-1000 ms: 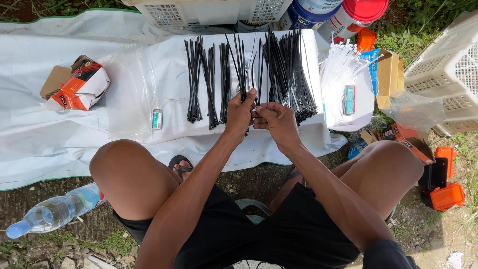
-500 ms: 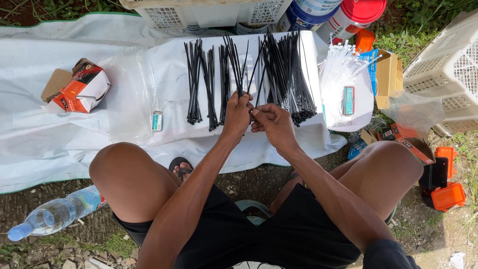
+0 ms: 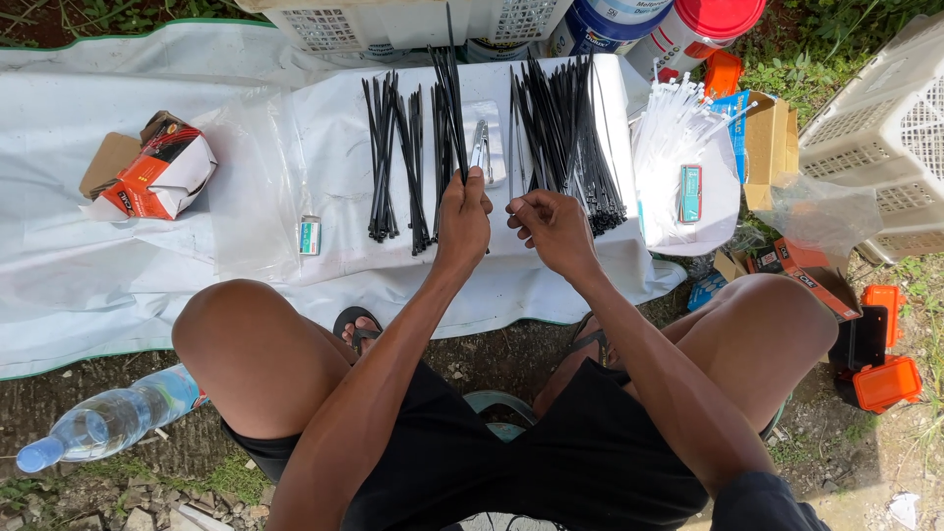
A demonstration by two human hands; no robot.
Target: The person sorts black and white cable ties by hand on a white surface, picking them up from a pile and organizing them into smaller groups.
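Observation:
My left hand (image 3: 462,218) grips a bunch of black cable ties (image 3: 449,103) by their lower ends, their tips pointing away over the white sheet (image 3: 118,256). My right hand (image 3: 551,228) is just beside it with curled fingers, and nothing visible in it. A small metal tool (image 3: 481,146) lies on the sheet just beyond my hands. Sorted bunches of black ties (image 3: 383,157) lie to the left. A big loose heap of black ties (image 3: 565,133) lies to the right.
A bag of white cable ties (image 3: 683,157) sits right of the black heap. An orange and white carton (image 3: 157,177) lies at the left. White crates (image 3: 885,128), paint buckets (image 3: 698,25), orange cases (image 3: 885,379) and a water bottle (image 3: 108,423) surround the sheet.
My left hand has lifted a bunch of black ties and moved it left, away from my right hand. The hands were pressed together before; now they are apart.

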